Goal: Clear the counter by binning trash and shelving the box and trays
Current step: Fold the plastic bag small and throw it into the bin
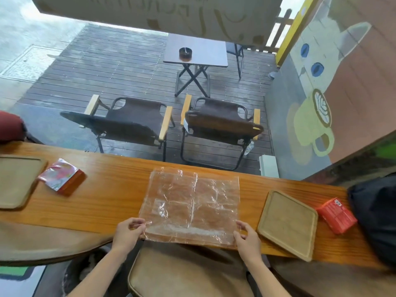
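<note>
Both hands (189, 233) pinch one plastic sheet (190, 205) between two trays (288, 224) and two boxes (336, 215).

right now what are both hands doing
Left hand: pinching the near left corner of the clear plastic sheet.
Right hand: pinching the sheet's near right corner.

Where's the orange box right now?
In the head view the orange box lies at the counter's right end, between the square wooden tray and a dark bag.
</note>
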